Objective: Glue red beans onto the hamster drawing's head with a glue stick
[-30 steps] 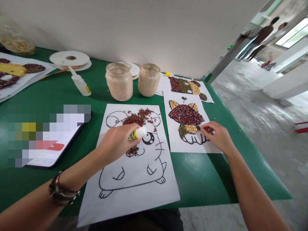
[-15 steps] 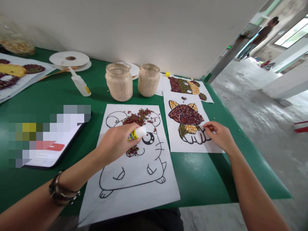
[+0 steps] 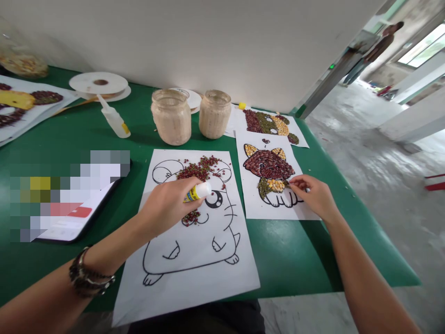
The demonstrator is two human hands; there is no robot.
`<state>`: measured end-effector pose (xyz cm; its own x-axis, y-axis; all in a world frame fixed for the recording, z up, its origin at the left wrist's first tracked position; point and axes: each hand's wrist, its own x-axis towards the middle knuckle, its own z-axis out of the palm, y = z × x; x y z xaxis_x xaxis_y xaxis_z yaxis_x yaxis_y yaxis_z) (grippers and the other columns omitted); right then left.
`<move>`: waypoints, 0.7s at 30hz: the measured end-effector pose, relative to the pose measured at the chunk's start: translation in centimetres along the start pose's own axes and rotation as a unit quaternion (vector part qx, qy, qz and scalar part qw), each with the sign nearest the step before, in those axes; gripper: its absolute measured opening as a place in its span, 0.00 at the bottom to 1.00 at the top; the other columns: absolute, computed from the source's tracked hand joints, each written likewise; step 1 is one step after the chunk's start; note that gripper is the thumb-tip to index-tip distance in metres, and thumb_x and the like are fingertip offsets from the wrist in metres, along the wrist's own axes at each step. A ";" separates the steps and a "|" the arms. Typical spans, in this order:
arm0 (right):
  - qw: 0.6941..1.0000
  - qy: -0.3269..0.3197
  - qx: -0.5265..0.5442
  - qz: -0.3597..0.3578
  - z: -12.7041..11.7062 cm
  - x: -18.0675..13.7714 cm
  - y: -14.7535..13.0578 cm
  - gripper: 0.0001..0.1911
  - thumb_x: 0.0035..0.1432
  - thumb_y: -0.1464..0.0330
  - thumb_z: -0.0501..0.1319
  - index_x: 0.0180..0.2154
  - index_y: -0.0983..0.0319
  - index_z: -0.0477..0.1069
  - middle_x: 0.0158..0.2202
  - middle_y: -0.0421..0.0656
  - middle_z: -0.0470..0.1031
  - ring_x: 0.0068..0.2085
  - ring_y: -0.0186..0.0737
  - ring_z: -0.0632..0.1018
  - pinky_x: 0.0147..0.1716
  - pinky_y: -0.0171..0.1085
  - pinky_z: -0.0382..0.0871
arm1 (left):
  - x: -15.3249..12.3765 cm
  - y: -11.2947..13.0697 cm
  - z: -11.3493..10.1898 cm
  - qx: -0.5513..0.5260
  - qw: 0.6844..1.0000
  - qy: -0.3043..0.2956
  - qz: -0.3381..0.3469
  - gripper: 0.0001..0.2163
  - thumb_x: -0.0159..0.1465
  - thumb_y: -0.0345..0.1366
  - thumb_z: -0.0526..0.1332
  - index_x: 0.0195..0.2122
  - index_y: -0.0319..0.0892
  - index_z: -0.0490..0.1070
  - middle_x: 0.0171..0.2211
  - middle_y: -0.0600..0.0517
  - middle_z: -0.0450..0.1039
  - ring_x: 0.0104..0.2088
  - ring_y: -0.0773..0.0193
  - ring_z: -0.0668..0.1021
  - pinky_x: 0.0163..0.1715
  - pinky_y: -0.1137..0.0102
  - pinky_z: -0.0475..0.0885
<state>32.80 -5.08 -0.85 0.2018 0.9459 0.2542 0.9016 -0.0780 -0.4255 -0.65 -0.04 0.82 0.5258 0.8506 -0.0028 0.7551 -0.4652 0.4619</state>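
Note:
My left hand (image 3: 170, 199) is closed around a glue stick (image 3: 196, 191) with a yellow label and a white end, held over the hamster drawing (image 3: 194, 250). Loose red and green beans (image 3: 201, 169) lie heaped on that drawing's head, and a smaller pile is by its mouth. To the right, my right hand (image 3: 311, 192) has thumb and fingertips pinched together at the body of the cat picture (image 3: 252, 204). Whatever may be between those fingertips is too small to make out. The cat's head is covered in dark red beans, its ears and chest in yellow kernels.
Two cloudy glass jars (image 3: 171, 118) stand at the back beside a white spool (image 3: 99, 83) and a glue bottle (image 3: 114, 118). A phone (image 3: 83, 204) lies at left. Another bean picture (image 3: 271, 125) is behind the cat. A person (image 3: 378, 48) stands far off at right.
My right hand has moved slightly left, its fingertips now nearer the cat's chest. My left hand keeps the glue stick in the same place. The distant person has shifted a little.

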 end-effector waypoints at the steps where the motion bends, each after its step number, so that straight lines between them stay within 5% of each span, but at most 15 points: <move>1: 1.000 0.003 -0.008 -0.001 0.0 0.0 -0.1 0.07 0.46 0.65 0.56 0.27 0.62 0.68 0.22 0.41 0.71 0.23 0.35 0.70 0.24 0.34 0.65 | 0.0 0.0 0.1 0.001 1.000 0.004 0.003 0.09 0.57 0.42 0.51 0.29 0.42 0.64 0.22 0.55 0.68 0.21 0.69 0.69 0.20 0.75 0.57; 10: 0.999 0.041 -0.018 0.021 0.2 0.2 -0.1 0.06 0.45 0.68 0.53 0.26 0.61 0.68 0.22 0.42 0.71 0.23 0.35 0.71 0.25 0.35 0.65 | 0.0 0.0 0.1 0.010 1.000 0.015 0.008 0.09 0.57 0.41 0.52 0.30 0.41 0.64 0.22 0.55 0.69 0.21 0.69 0.69 0.19 0.75 0.56; 21: 0.999 -0.035 0.028 -0.007 -0.4 -0.1 0.6 0.09 0.45 0.61 0.57 0.24 0.61 0.67 0.24 0.42 0.71 0.24 0.34 0.69 0.25 0.35 0.64 | 0.0 -0.2 0.4 0.014 0.999 0.026 0.016 0.08 0.56 0.41 0.53 0.30 0.41 0.64 0.21 0.56 0.68 0.21 0.70 0.68 0.19 0.76 0.56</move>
<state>33.45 -5.37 -0.83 0.1601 0.9665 0.2004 0.8812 -0.0485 -0.4702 -0.70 -0.03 0.40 0.5302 0.8459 0.0580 0.7485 -0.4991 0.4366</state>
